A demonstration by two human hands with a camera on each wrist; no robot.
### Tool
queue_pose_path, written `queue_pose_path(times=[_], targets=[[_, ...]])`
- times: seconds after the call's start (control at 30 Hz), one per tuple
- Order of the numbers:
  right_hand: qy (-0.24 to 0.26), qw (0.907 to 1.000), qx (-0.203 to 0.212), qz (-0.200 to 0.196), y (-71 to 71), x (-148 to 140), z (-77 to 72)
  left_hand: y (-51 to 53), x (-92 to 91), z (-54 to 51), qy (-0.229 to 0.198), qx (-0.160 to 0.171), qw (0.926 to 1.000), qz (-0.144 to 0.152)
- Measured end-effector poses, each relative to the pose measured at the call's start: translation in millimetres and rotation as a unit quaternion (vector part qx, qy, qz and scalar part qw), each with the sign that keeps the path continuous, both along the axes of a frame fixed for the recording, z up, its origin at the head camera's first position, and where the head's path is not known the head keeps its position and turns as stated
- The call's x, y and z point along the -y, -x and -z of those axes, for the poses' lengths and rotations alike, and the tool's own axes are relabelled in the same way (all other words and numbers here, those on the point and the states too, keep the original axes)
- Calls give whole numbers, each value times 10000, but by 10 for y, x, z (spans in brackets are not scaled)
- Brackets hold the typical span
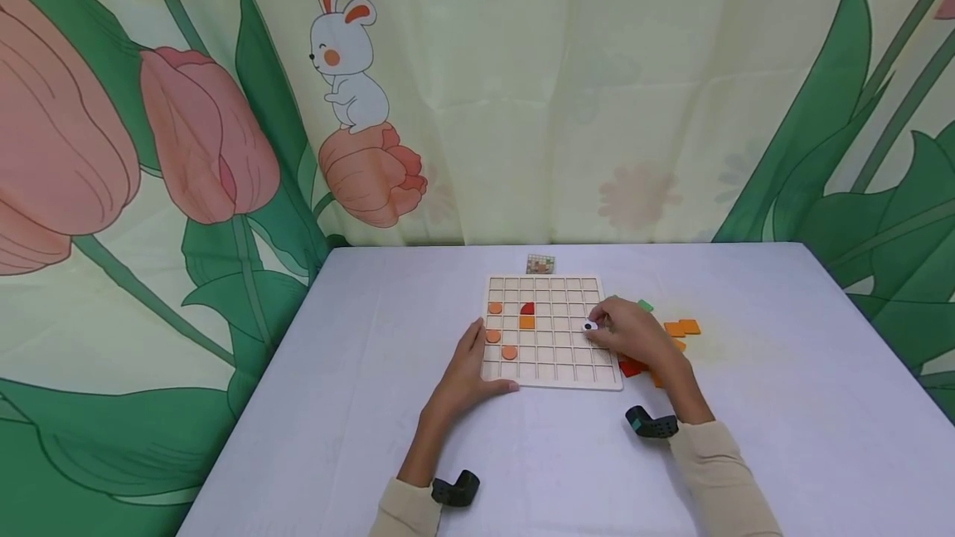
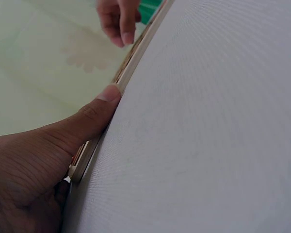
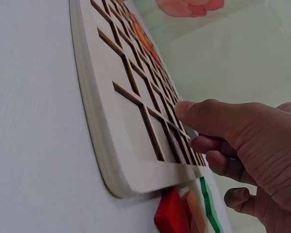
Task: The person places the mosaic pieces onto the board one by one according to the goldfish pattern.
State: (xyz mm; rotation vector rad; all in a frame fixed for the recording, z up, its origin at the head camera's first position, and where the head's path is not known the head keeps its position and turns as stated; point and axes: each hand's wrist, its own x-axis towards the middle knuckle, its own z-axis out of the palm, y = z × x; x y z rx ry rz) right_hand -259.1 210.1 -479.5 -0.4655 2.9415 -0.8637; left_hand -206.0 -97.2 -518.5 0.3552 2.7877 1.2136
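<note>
Our left hand grips the board, where we have five pieces set, our right hand pinches a white piece, and tiles lie unplaced.

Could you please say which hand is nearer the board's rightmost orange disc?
Left: the left hand holds the board at its near-left corner, beside that orange disc; the right hand is farther, over the board's right side.
</note>
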Motion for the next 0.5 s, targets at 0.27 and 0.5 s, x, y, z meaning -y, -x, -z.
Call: queue_pose_path(times=[0.27,0.5], targets=[[-148,9992,-210,-290,3,224,17,-13,3,9,-31,-80,10000,29],[-55,9982,-317,-499,1,436,-8,-14,-1,-1,54,9,10000,-16]])
